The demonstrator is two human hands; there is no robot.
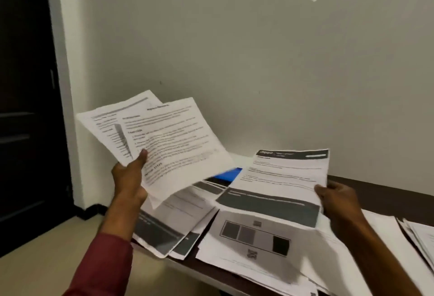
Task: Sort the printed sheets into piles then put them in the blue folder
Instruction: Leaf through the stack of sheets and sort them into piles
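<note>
Head view, single entry. Hazards, as judged: the two text sheets (169,136) fanned in the left grip (128,173) are held by one lower corner only and sag at the free edge, so a slackened thumb or a quick swing would likely let the front one slide out and drop among the unsorted lot. The loose heap of printed sheets (178,232) on the bench (375,187) overlaps untidily and juts past the near-left edge, where a brushing forearm could push pages to the floor (47,260). The blue folder (229,175) lies on the bench between the two held lots, almost wholly buried with one corner showing, and drawing it out could upset whatever lies on it. The dark-banded sheet (281,185), bowed in the right grip (338,199), may crease at the bend. Pose: left arm in a red sleeve (101,265) reaches up and forward, its grip pinching the two text sheets, thumb on the printed face, fingers hidden behind, raised above the bench. Right arm extends lower, its grip pinching the dark-banded sheet's right edge, thumb on top, fingers out of sight beneath; whether that sheet touches the grey-squares sheet (256,234) below cannot be told. A separate pile (420,237) sits at far right
</note>
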